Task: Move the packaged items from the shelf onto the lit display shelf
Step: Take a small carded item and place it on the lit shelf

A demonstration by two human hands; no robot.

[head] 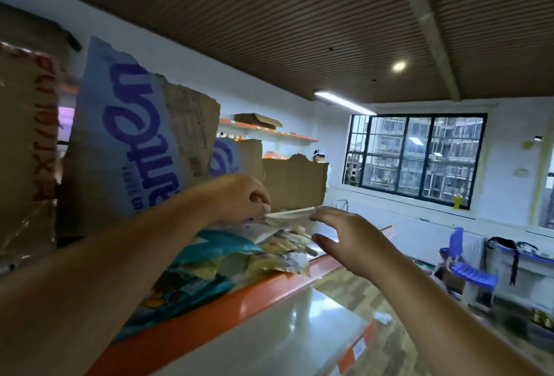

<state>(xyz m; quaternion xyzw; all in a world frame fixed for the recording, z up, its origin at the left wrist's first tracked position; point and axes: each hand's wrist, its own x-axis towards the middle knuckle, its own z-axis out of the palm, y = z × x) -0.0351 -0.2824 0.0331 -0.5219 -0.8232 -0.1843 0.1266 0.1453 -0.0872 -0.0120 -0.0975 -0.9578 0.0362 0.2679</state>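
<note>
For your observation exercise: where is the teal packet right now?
In the head view, the teal packet lies lower centre-left on the orange-edged shelf, under the left hand, before the torn cardboard boxes.

Left hand (239,196) fingertips hidden behind the flat white packet (292,213) they pinch; grip partly out of sight. Packet seen edge-on, print unreadable. Teal bags (195,267) blurred, lower parts covered by the left forearm. Left carton (27,142) cut by frame edge, lettering incomplete. Torn blue-print carton (135,142) smeared by motion. Distant person (320,157) mostly behind a cardboard flap (295,184). Far shelf items (233,137) too small to tell.
</note>
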